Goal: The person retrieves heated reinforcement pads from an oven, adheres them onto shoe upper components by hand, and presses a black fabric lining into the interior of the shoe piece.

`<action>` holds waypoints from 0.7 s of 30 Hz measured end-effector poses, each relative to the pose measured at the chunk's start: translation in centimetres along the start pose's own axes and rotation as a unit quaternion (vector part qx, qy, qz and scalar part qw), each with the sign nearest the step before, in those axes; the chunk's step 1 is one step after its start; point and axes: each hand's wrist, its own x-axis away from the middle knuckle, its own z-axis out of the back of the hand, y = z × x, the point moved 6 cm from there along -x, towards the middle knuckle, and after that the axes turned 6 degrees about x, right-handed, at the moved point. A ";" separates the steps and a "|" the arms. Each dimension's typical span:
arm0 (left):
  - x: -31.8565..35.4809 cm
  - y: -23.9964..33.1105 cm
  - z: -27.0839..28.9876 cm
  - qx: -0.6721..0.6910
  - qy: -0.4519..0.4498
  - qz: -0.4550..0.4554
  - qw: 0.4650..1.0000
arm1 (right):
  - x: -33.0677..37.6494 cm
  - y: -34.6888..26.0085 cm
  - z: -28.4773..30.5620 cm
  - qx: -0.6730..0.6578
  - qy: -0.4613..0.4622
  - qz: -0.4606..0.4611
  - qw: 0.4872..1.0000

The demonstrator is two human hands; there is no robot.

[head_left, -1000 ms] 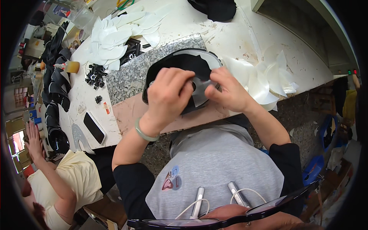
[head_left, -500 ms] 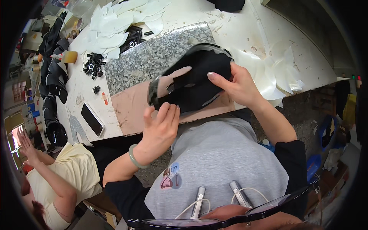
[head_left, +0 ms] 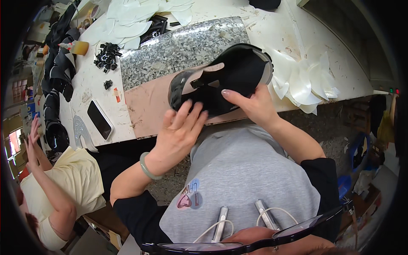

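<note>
A black glossy shoe upper [head_left: 229,76] with a pale lining is held above the near edge of the white worktable [head_left: 272,29]. My right hand [head_left: 250,104] grips its lower right edge with fingers and thumb. My left hand [head_left: 180,129] is spread flat with its fingers apart, the fingertips touching the upper's lower left side. A green bangle sits on my left wrist. Under the upper lie a pink-brown board [head_left: 146,104] and a speckled granite slab [head_left: 182,46].
White cut pieces [head_left: 301,78] are piled at the right and more [head_left: 131,21] at the back left. Small black parts [head_left: 106,55], a yellow bottle [head_left: 76,47] and a dark phone [head_left: 99,120] lie left. Black uppers [head_left: 55,102] line the left edge. A person in a yellow shirt [head_left: 63,182] sits at left.
The upper has been lifted and turned over between my hands. My left hand came off the top of it, dropped low, and now rises with fingers spread against its lower left side.
</note>
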 end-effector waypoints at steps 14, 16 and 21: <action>-2.9 -9.1 -3.8 0.867 0.022 0.165 0.470 | 0.1 -1.3 -1.0 0.247 0.032 0.189 0.950; -2.8 -8.2 -1.0 0.855 0.050 0.037 0.515 | -2.4 -2.0 1.2 0.252 0.054 0.231 0.938; -5.1 -7.5 -1.4 0.554 0.051 0.057 0.829 | -7.8 -7.3 1.4 0.234 0.031 0.255 0.938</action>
